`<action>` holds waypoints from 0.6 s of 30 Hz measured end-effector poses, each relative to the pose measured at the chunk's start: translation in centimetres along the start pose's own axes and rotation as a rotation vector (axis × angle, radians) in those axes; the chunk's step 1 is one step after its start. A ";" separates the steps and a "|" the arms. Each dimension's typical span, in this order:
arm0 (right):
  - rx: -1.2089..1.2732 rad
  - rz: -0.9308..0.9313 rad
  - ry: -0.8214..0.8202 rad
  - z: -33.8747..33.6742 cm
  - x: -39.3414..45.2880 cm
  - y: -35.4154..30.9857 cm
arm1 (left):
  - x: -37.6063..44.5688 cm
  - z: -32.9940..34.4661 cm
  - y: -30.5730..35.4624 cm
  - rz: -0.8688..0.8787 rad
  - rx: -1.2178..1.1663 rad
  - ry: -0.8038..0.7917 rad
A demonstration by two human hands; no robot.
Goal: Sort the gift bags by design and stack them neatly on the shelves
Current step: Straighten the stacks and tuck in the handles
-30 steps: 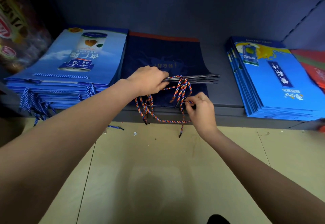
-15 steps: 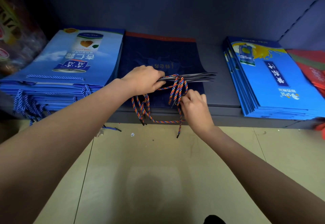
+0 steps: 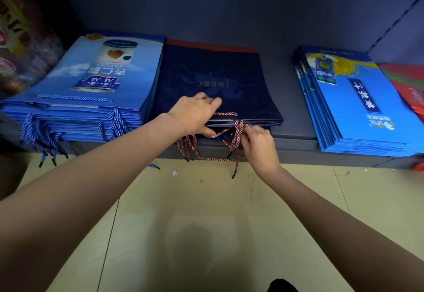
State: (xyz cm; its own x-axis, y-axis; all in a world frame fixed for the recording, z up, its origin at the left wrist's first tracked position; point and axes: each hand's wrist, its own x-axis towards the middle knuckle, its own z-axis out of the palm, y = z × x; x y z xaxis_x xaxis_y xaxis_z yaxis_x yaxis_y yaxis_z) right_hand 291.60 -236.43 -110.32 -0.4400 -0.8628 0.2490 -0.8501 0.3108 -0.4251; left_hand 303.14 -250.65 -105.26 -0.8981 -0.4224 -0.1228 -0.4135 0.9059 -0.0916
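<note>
Three flat stacks of gift bags are lying side by side on a dark shelf [image 3: 296, 135], low above a tiled floor [image 3: 206, 223]. The navy bags [image 3: 213, 78] in the middle are carrying a faint printed figure, an orange-red strip at the far edge, and twisted cords [image 3: 237, 135] of orange, blue and white dangling over the shelf front. The left hand [image 3: 195, 115] is lying across the near edge of that stack, fingers on top and thumb underneath, gripping it. The right hand [image 3: 260, 144] is pinching the cords. To the left, the light-blue bags [image 3: 91, 78] are showing a can picture; to the right, the bright-blue bags [image 3: 358, 101] are showing a yellow splash. How many bags each stack holds cannot be counted.
</note>
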 end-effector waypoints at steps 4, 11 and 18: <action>-0.027 -0.026 0.056 0.0 -0.2 -0.1 | 0.1 -0.5 -0.7 -0.014 -0.232 -0.029; 0.023 -0.008 0.139 0.6 -0.4 -0.1 | -0.4 1.1 0.6 -0.023 -0.207 -0.013; 0.294 0.476 0.220 2.3 -1.4 -2.1 | 0.4 0.5 0.7 -0.010 -0.172 -0.115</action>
State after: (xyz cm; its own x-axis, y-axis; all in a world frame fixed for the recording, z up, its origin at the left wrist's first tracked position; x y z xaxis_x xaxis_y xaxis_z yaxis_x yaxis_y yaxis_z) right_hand 294.66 -236.80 -111.80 -0.8290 -0.5432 0.1328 -0.4426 0.4923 -0.7495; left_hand 302.54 -250.20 -105.85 -0.8746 -0.4234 -0.2360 -0.4510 0.8893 0.0756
